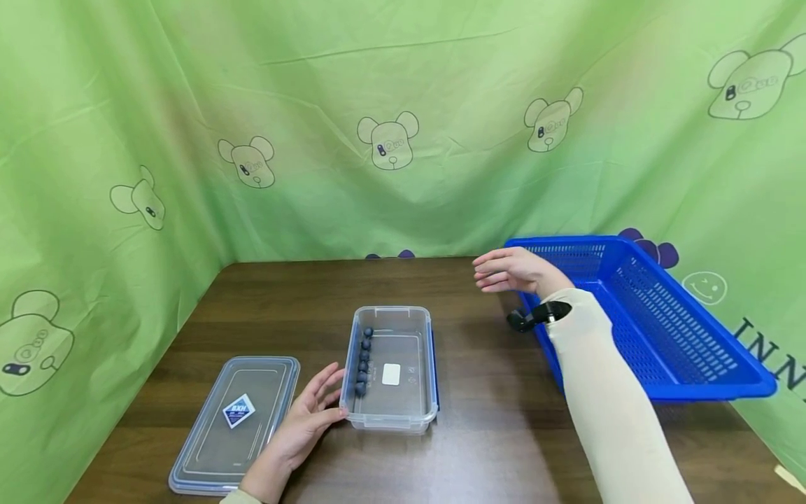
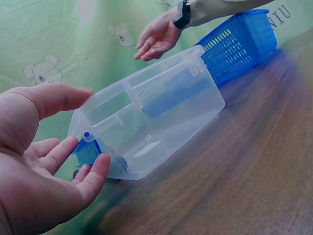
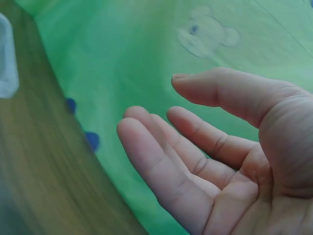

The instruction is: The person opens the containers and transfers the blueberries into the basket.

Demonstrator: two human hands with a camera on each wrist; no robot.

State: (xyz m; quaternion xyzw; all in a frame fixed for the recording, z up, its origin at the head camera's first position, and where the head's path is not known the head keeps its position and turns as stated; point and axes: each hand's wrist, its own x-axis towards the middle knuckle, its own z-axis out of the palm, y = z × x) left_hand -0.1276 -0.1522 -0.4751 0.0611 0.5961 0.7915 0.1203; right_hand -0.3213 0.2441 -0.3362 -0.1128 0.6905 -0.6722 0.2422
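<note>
A clear plastic food container (image 1: 412, 350) stands uncovered on the table, with several dark round blueberries (image 1: 364, 355) lined up along its left side. My left hand (image 1: 302, 420) rests beside its left wall, thumb touching the near left corner and the other fingers spread along the side; the left wrist view shows them loosely extended. My right hand (image 1: 513, 269) is in the air by the left rim of a blue perforated basket (image 1: 661, 336). In the right wrist view that hand (image 3: 220, 156) holds nothing, its fingers relaxed and apart from the thumb.
The container's clear lid (image 1: 214, 448), edged in blue and bearing a diamond-shaped label, lies flat at the left, close to my left forearm. A green curtain (image 1: 390, 210) with bear drawings hangs behind the brown wooden table (image 1: 491, 448).
</note>
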